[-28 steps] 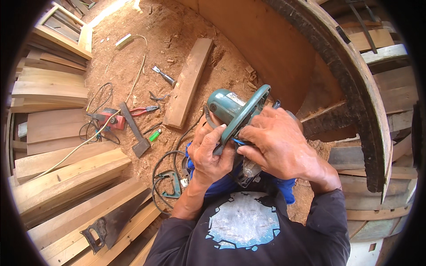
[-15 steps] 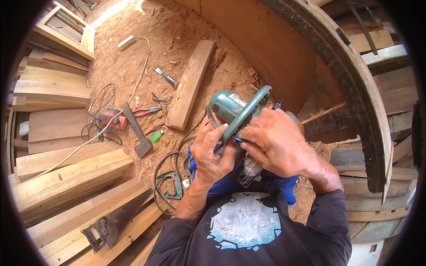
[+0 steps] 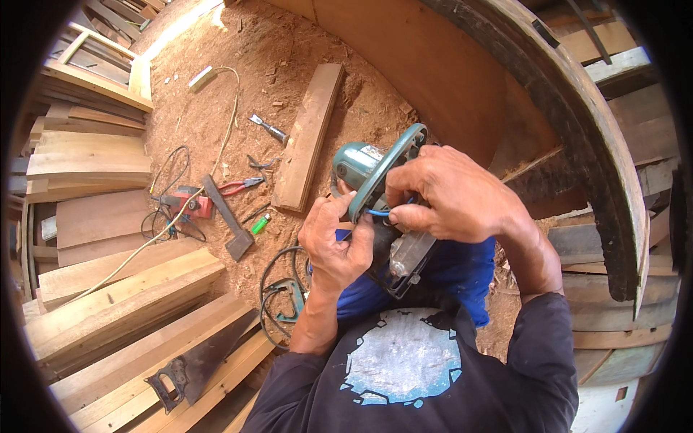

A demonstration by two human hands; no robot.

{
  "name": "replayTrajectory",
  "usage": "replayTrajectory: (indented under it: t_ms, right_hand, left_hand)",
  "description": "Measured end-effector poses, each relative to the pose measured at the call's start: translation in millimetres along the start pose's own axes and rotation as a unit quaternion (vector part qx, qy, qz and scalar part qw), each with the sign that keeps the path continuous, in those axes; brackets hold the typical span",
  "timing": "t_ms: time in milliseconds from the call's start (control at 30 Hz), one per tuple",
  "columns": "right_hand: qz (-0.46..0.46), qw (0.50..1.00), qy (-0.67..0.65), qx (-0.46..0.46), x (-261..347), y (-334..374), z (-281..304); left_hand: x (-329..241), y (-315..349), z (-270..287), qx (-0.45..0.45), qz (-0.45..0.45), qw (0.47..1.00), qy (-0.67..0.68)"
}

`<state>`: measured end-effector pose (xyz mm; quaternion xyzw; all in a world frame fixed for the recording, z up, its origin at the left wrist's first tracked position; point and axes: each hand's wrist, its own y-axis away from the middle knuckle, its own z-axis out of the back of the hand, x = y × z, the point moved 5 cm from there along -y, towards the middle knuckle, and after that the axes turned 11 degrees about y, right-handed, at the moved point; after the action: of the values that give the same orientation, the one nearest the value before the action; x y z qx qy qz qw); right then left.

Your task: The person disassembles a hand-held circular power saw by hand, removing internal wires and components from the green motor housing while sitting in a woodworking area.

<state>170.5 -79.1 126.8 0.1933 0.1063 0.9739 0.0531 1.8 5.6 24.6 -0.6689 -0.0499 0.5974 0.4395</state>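
A teal power tool [image 3: 357, 163] rests in my lap, its round motor housing pointing away from me and its long curved handle edge standing up. My left hand [image 3: 333, 242] is closed, with thumb and fingers pinching the lower end of that handle. A short blue wire [image 3: 377, 213] comes out by the left thumb. My right hand [image 3: 462, 195] pinches this wire between thumb and forefinger, its other fingers curled beside the handle. Below the hands sits a scuffed grey metal part [image 3: 410, 254] of the tool. The handle's inside is mostly hidden by my fingers.
On the sawdust floor at left lie a hammer [image 3: 225, 216], red pliers [image 3: 242, 186], a green lighter [image 3: 261, 224], a chisel [image 3: 269, 130] and a red power tool [image 3: 189, 203]. A teal handle piece [image 3: 291, 302] lies beside a black cable. A handsaw [image 3: 195, 364] rests on stacked boards [image 3: 123, 307].
My right hand has turned and lifted slightly, and more of the blue wire shows between the hands. The tool has shifted a little to the left in view.
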Motion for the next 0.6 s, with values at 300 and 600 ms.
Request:
replayTrajectory:
  t_ms: [300, 600]
  right_hand:
    - [0.066, 0.988, 0.017, -0.141, -6.0, -12.0, 9.9]
    - [0.036, 0.970, 0.078, -0.229, 1.8, -5.1, 5.4]
  left_hand:
    - [10.2, -6.8, -0.6, 0.006, 0.085, 0.996, 0.031]
    - [0.5, -4.1, 0.8, 0.025, 0.068, 0.997, -0.023]
